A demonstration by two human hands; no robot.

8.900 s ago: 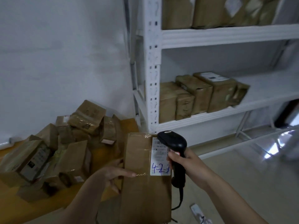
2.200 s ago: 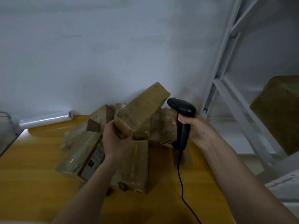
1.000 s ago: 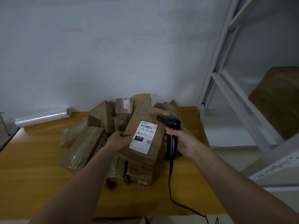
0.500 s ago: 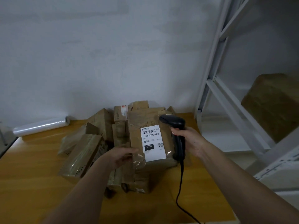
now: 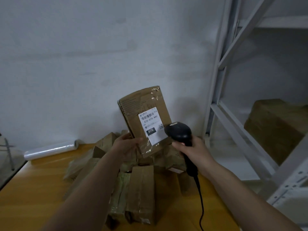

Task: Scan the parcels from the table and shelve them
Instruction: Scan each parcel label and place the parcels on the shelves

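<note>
Cardboard parcel (image 5: 145, 120) is standing tall in the gripping left hand (image 5: 126, 145), label facing the scanner (image 5: 179, 132) the right hand (image 5: 193, 150) is clutching just beside it.

Left hand (image 5: 128, 147) grips the flat brown cardboard parcel (image 5: 146, 119) by its lower edge, tilted up with the white shipping label (image 5: 150, 125) facing the camera — 070-070-A80. Right hand (image 5: 193, 150) wraps the black corded handheld scanner (image 5: 179, 132), head just beside the label. Below, a heap of taped brown parcels (image 5: 138, 185) sits toward the yellow wooden table's (image 5: 33, 189) back edge — a clear film roll (image 5: 50, 149) at the back-left corner.
</note>
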